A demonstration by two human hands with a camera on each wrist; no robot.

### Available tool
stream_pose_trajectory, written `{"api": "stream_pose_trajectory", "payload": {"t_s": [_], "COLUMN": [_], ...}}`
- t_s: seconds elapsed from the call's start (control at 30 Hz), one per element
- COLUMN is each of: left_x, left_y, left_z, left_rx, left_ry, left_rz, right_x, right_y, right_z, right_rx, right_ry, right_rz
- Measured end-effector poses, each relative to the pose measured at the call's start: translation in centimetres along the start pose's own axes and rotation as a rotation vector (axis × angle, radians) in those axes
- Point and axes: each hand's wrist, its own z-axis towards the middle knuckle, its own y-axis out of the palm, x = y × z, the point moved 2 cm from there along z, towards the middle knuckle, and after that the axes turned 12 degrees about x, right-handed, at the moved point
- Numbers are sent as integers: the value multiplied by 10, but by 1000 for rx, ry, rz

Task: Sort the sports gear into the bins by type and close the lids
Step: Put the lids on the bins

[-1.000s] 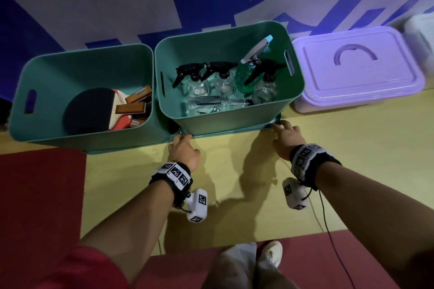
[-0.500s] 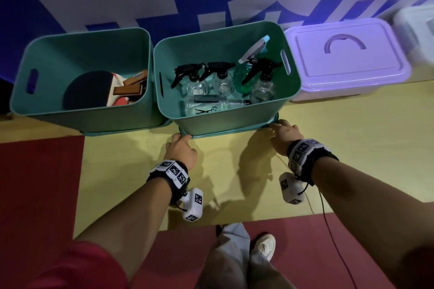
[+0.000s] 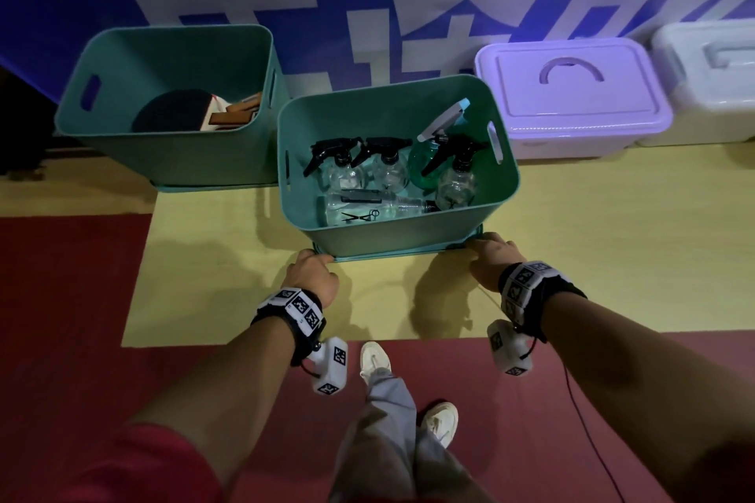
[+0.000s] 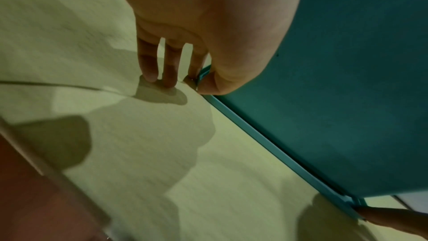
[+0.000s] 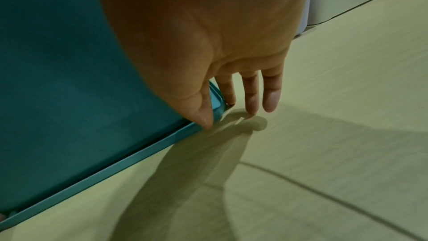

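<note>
A teal bin (image 3: 392,237) with several spray bottles (image 3: 388,169) and small scissors stands on a flat teal lid (image 3: 402,254) on the yellow floor. My left hand (image 3: 310,270) pinches the lid's near left corner between thumb and forefinger (image 4: 199,78). At the near right corner my right hand (image 3: 492,257) pinches the same lid (image 5: 104,171) in the same way (image 5: 217,109). The other fingers of both hands touch the floor. A second open teal bin (image 3: 171,159) at the back left holds table tennis paddles (image 3: 175,112).
A lilac box (image 3: 572,94) with its lid on stands at the back right by the wall, and a white box (image 3: 711,82) sits beside it. Red mat borders the yellow floor on the left and near side. My feet (image 3: 439,421) stand on the red mat.
The spray-bottle bin and the lid under it have slid toward me, away from the wall and out of line with the left bin. Both hands kept their hold on the lid corners.
</note>
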Motion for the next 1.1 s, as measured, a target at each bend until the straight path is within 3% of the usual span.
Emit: {"api": "stream_pose_trajectory", "payload": {"t_s": [0.27,0.67,0.87,0.97,1.1], "left_x": [-7,-13,-3,5,7], "left_y": [14,25,1,-30,-70], "left_z": [-36,-75,-88,-90,-87], "left_rx": [6,-103,-248,-182,-117], "left_ry": [-96,-100,-203,-312,-313], "left_rz": [-62,-13,-281,-386,-415], "right_x": [18,46,45,50,51], "right_y": [11,36,-7,-43,-93], "right_z": [-29,-47,-81,-83,-86], "right_rx": [-56,-120,-130,-72,63], "right_ry": [18,152,100,123,218], "right_rz": [-46,6,138,268,612]}}
